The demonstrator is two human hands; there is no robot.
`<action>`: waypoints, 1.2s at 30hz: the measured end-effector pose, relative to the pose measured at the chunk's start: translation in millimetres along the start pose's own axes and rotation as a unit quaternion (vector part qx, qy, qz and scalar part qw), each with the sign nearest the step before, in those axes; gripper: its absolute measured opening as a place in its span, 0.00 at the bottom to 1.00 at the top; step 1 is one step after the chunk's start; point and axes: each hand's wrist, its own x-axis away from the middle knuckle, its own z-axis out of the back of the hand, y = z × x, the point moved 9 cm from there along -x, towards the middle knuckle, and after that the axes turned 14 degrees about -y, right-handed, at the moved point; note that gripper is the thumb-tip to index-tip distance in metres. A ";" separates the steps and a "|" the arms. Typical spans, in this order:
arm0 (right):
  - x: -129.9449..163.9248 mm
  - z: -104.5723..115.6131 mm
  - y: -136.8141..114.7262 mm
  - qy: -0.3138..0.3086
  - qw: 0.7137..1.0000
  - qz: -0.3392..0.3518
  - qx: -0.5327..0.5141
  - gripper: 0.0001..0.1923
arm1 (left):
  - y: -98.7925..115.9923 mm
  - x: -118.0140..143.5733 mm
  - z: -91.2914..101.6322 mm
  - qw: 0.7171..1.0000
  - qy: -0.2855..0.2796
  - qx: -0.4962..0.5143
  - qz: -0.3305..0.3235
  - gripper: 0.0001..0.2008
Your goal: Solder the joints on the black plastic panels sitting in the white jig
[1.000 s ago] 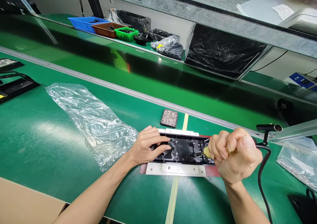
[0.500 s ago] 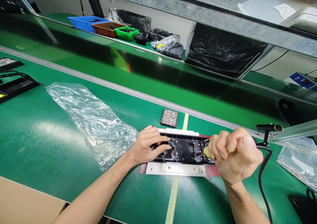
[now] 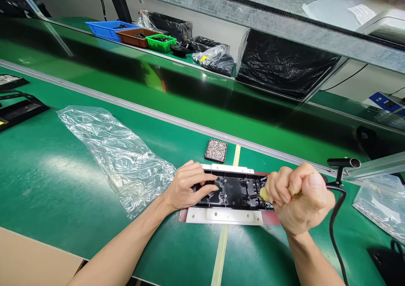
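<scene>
With the left hand flat on the black part and the right hand fisted around the screwdriver at its 3 o'clock end, the bit may slip and gouge the plastic.

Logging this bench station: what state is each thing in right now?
Left hand: flat, pressing on black part.
Right hand: fisted around screwdriver.
Black part: seated in white jig.
Clear bag: flat, crumpled.
Screw tray: full.
</scene>
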 end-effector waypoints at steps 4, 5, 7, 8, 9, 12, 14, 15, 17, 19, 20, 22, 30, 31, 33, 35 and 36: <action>-0.3 -0.4 -1.0 0.000 1.000 0.007 0.007 0.23 | 0.5 0.2 0.0 1.000 -0.001 0.002 -0.002 0.10; -0.2 -0.6 -1.4 0.000 1.000 0.010 0.008 0.23 | 0.7 0.2 0.2 1.000 -0.001 0.002 -0.002 0.09; -0.1 -0.7 -1.9 0.001 1.000 0.013 0.007 0.23 | 1.1 0.3 0.4 1.000 0.000 0.000 -0.002 0.09; 0.0 -0.8 -2.0 0.002 1.000 0.013 0.006 0.23 | 1.3 0.4 0.6 1.000 0.001 -0.001 -0.002 0.09; -0.1 -1.0 -1.9 0.001 1.000 0.012 0.005 0.23 | 1.4 0.5 0.6 1.000 0.001 -0.003 -0.002 0.09; -0.1 -0.9 -1.9 0.004 1.000 0.009 0.002 0.23 | 1.4 0.5 0.8 1.000 0.001 -0.007 0.000 0.09; 0.0 -0.6 -1.7 0.007 1.000 0.006 0.000 0.22 | 1.2 0.5 0.7 1.000 0.000 -0.008 0.000 0.09; 0.1 -0.3 -1.7 0.008 1.000 0.005 0.000 0.22 | 1.1 0.5 0.7 1.000 0.000 -0.008 0.000 0.09; 0.3 -0.1 -1.5 0.010 1.000 0.002 0.001 0.20 | 0.9 0.5 0.7 1.000 0.001 -0.008 0.000 0.09; 0.4 -0.1 -1.4 0.010 1.000 0.001 0.002 0.20 | 0.9 0.4 0.6 1.000 0.002 -0.006 -0.001 0.09; 0.4 -0.1 -1.5 0.010 1.000 0.002 0.002 0.21 | 0.9 0.4 0.5 1.000 0.002 -0.005 -0.001 0.09; 0.1 -0.8 -1.9 0.004 1.000 0.005 0.003 0.21 | 1.0 0.3 0.4 1.000 0.002 -0.004 -0.001 0.09; 0.2 -0.4 -2.5 -0.005 1.000 0.009 0.003 0.21 | 1.9 -0.5 0.3 1.000 -0.002 -0.005 0.000 0.09; 0.2 -0.6 -2.6 -0.006 1.000 0.009 0.004 0.21 | 2.1 -0.5 0.2 1.000 -0.002 -0.005 -0.001 0.09; 0.2 -0.8 -2.8 -0.006 1.000 0.009 0.006 0.21 | 2.0 -0.5 0.1 1.000 -0.002 -0.005 0.000 0.09; 0.2 -0.8 -2.9 -0.003 1.000 0.010 0.006 0.21 | 1.7 -0.4 0.0 1.000 -0.002 -0.006 0.001 0.09; 0.2 -0.7 -2.9 -0.002 1.000 0.010 0.007 0.20 | 1.6 -0.3 0.1 1.000 -0.001 -0.006 0.001 0.09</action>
